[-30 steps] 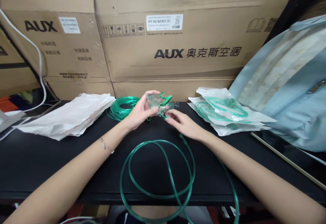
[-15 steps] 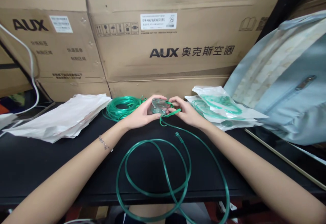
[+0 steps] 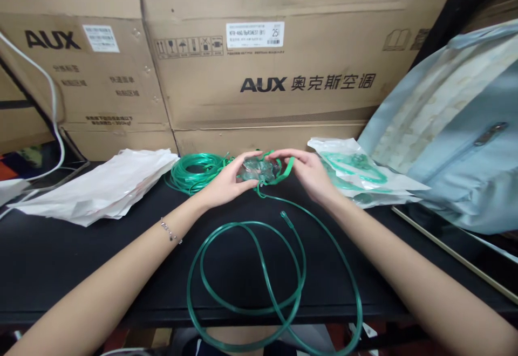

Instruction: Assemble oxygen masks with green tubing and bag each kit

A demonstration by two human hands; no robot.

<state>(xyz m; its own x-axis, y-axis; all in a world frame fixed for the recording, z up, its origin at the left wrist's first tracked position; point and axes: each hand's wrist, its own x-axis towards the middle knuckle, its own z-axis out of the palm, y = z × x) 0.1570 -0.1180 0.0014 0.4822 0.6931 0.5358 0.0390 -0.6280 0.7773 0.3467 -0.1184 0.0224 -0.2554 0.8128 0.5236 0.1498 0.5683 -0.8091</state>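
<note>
Over the black table, my left hand (image 3: 231, 182) grips a clear, green-tinted oxygen mask (image 3: 259, 170) from its left side, thumb below and fingers above. My right hand (image 3: 306, 171) is at the mask's right side, its fingers bent around the green elastic strap (image 3: 288, 168), part of which sticks out in a loop. Its fingertips are partly hidden behind the strap and mask. From below the mask runs a green tube (image 3: 356, 286), lying in wide loops with part over the table's front edge. The tube's free end carries a connector (image 3: 285, 217).
Left of the mask is a coil of green tubing (image 3: 190, 170), and farther left a stack of white bags (image 3: 97, 183). Bagged green tubing sets (image 3: 364, 170) lie at right, beside a light blue bag (image 3: 465, 129). Large cardboard boxes (image 3: 263, 102) stand behind.
The right hand has shifted slightly right, and the green strap now stands out in a wider loop. The left hand still holds the mask; the view has moved a little.
</note>
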